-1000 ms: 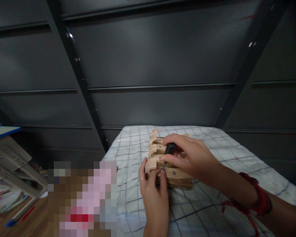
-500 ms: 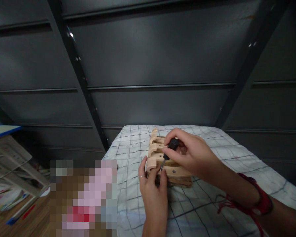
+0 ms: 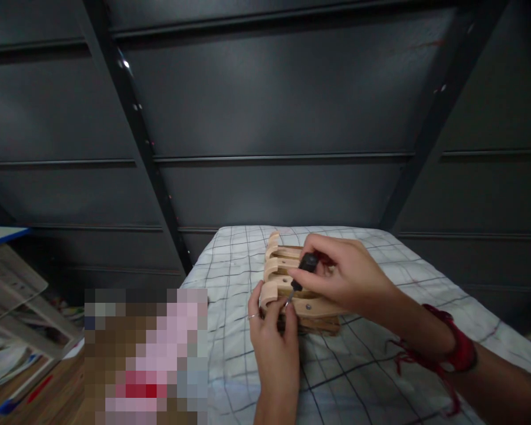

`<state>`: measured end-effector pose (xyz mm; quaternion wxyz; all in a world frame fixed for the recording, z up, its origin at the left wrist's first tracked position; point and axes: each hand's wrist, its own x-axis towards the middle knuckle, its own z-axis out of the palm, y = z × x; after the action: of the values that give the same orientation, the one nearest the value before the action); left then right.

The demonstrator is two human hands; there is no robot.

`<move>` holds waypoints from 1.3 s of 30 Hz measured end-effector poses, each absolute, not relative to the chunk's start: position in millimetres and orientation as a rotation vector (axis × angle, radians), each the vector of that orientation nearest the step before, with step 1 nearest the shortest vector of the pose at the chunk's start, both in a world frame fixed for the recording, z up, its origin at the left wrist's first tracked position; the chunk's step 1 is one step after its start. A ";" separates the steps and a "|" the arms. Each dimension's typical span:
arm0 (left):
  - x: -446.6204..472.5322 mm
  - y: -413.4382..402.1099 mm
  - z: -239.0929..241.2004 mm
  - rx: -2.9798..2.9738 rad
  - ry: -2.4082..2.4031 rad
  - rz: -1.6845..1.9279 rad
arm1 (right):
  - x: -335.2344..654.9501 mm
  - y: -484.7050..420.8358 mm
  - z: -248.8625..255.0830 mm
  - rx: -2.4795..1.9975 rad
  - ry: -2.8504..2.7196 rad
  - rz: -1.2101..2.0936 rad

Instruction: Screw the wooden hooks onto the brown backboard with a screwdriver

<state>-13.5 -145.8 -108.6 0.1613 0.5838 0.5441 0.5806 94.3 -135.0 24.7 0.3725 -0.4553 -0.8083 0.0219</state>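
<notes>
A light wooden rack with several curved hooks [image 3: 271, 293] lies on the checked cloth, its hook ends toward the left. My right hand [image 3: 336, 268] closes around the black handle of a screwdriver [image 3: 308, 264]. The metal shaft slants down to the near hook piece, and its tip is partly hidden by my left fingers. My left hand [image 3: 272, 339], with a ring on one finger, is wrapped about the nearest hook. Its thumb and forefinger meet the screwdriver's tip. A round screw head [image 3: 308, 307] shows in the near wooden piece, to the right of the tip.
White checked cloth [image 3: 234, 354] covers the raised surface under the rack. Behind it rises a dark metal panel wall [image 3: 274, 195]. At the left are a blue-edged table [image 3: 2, 235], a pale frame, papers and a red item on the wooden floor. A pixelated patch hides part of the lower left.
The whole view has shifted slightly. Both hands keep their places on the rack and the screwdriver; the right hand's grip on the handle has turned a little.
</notes>
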 end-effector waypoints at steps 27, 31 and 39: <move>-15.0 -144.4 -106.4 1.755 1.565 1.610 | 105.5 -126.0 29.4 -0.947 -2.291 0.167; -14.4 -143.4 -108.6 1.756 1.549 1.601 | 108.2 -128.4 28.6 -1.064 -2.241 0.175; -15.2 -141.4 -109.7 1.792 1.570 1.657 | 95.1 -125.7 15.8 -1.091 -2.078 0.385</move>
<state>-15.2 -141.4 -109.7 0.1194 0.6131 0.5370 0.5670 95.1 -125.7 15.8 0.3725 -0.4258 -0.8107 0.1504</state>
